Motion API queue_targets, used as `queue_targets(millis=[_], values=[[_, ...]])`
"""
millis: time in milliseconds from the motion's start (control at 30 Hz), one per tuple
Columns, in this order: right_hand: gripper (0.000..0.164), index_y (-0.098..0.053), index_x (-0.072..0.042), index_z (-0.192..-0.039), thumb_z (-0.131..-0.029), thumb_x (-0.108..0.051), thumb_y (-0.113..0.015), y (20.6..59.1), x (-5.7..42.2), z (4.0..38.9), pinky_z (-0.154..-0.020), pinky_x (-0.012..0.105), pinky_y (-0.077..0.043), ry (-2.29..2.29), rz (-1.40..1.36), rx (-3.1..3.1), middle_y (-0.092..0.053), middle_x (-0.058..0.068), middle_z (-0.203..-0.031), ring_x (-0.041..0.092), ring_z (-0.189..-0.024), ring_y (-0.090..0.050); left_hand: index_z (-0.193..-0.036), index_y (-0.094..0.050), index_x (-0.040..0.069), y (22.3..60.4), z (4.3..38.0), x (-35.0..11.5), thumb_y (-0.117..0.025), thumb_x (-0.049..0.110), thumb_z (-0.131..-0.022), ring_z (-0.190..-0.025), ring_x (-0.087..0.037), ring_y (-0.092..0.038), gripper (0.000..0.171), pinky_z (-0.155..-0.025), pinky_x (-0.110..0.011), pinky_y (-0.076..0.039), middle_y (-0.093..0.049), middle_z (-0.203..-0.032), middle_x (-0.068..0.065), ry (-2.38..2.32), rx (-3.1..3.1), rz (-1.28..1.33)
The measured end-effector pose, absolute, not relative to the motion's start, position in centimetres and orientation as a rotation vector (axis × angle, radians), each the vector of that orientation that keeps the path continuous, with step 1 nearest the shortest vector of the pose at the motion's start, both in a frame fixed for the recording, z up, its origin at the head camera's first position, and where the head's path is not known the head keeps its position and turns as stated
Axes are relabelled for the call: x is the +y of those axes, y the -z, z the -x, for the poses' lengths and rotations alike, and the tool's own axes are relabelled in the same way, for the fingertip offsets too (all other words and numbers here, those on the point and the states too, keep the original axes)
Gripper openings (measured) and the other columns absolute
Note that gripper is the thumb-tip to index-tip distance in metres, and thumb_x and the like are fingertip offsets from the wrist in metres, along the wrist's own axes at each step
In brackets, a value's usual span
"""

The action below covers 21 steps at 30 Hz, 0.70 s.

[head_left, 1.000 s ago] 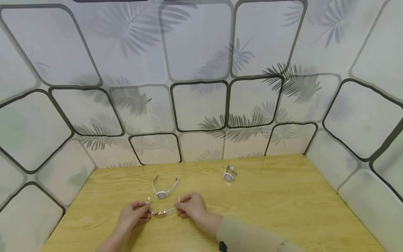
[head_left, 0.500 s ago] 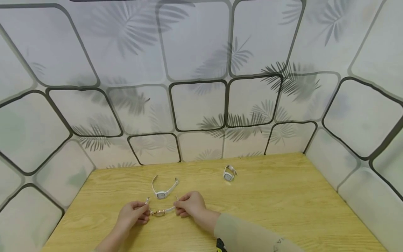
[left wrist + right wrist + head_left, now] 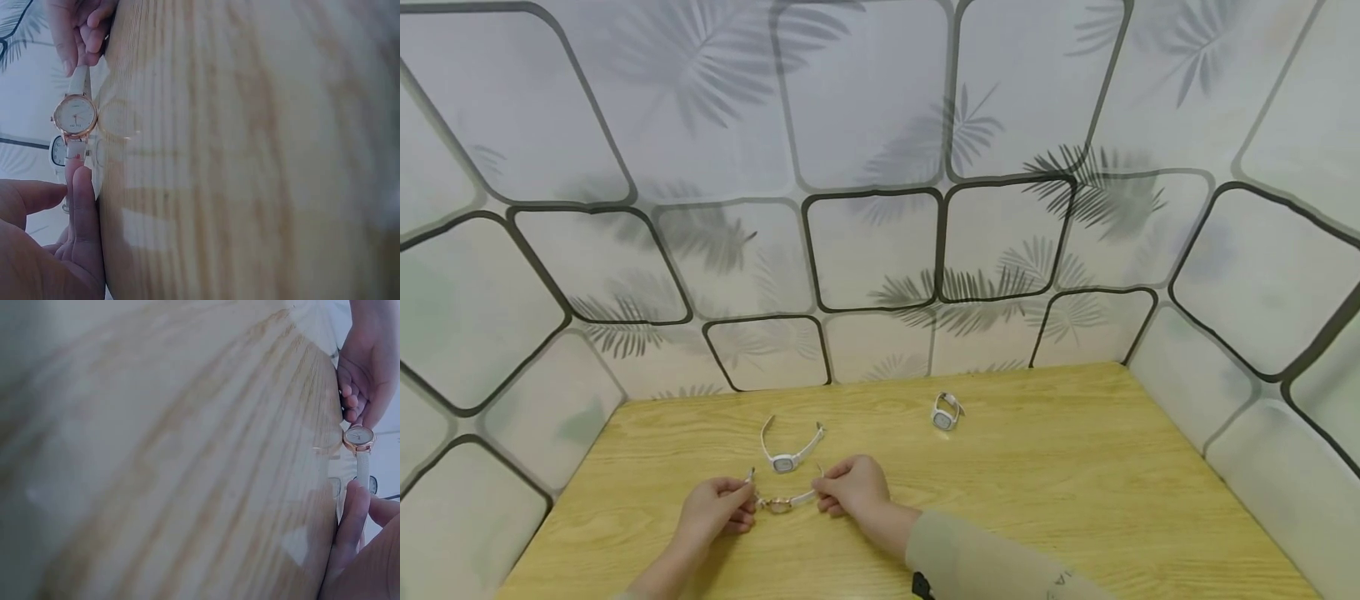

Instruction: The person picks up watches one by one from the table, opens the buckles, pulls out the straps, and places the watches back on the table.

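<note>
A wristwatch with a round rose-gold case and white strap is held at the near left of the table, its dial plain in the left wrist view. My left hand pinches one strap end between thumb and fingers. The other strap end is pinched by my right hand, so the strap curves up on both sides of the case. Just behind it lies a white square-faced watch with its strap spread apart. Fingers hide parts of the held strap.
Another white watch, its strap closed in a loop, stands farther back to the right on the wooden table. Patterned cloth walls enclose the back and both sides of the table.
The held watch has turned so its dial faces up toward the head camera more. Both hands keep their pinch and have barely shifted. The other watches stay put.
</note>
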State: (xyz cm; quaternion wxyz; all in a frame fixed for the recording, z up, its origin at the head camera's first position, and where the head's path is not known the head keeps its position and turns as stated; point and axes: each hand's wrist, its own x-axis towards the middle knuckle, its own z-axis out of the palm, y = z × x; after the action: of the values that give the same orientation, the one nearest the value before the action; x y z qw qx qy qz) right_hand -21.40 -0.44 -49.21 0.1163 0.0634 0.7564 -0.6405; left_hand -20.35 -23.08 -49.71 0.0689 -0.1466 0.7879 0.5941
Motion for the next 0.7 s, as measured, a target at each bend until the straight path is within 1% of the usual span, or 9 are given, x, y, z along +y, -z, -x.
queue_targets(millis=[167,267,533,700], values=[[0.013,-0.07,-0.002,-0.089,-0.091,-0.004,-0.083,49.36,-0.34,21.35,-0.049,0.02,-0.059,1.875,-0.181,2.208,-0.077,0.01,-0.069,0.008,-0.054,-0.071,-0.112,-0.062,-0.017,49.78,20.29,-23.18,-0.063,0.006,-0.103,-0.057,-0.012,-0.069,0.025,-0.056,-0.025,-0.063,-0.071,-0.072,-0.006,-1.786,2.37,0.437],[0.012,-0.07,-0.002,-0.088,-0.091,-0.003,-0.082,49.43,-0.37,21.27,-0.049,0.02,-0.059,1.882,-0.171,2.21,-0.077,0.01,-0.068,0.009,-0.054,-0.071,-0.114,-0.061,-0.018,49.83,20.17,-23.32,-0.064,0.007,-0.104,-0.058,-0.012,-0.07,0.027,-0.057,-0.025,-0.063,-0.072,-0.073,-0.006,-1.776,2.367,0.438],[0.009,-0.072,-0.001,-0.087,-0.091,0.0,-0.081,49.57,-0.44,21.37,-0.048,0.019,-0.058,1.883,-0.165,2.223,-0.076,0.009,-0.066,0.006,-0.051,-0.069,-0.115,-0.061,-0.018,49.77,20.15,-23.44,-0.064,0.009,-0.105,-0.059,-0.013,-0.071,0.029,-0.058,-0.026,-0.064,-0.072,-0.072,-0.007,-1.789,2.343,0.431],[0.008,-0.073,0.0,-0.088,-0.091,-0.001,-0.081,49.45,-0.38,21.52,-0.05,0.021,-0.06,1.883,-0.163,2.205,-0.077,0.01,-0.069,0.009,-0.054,-0.071,-0.116,-0.06,-0.018,49.53,20.14,-23.48,-0.062,0.008,-0.105,-0.06,-0.012,-0.071,0.029,-0.058,-0.026,-0.064,-0.072,-0.073,-0.007,-1.797,2.33,0.433]])
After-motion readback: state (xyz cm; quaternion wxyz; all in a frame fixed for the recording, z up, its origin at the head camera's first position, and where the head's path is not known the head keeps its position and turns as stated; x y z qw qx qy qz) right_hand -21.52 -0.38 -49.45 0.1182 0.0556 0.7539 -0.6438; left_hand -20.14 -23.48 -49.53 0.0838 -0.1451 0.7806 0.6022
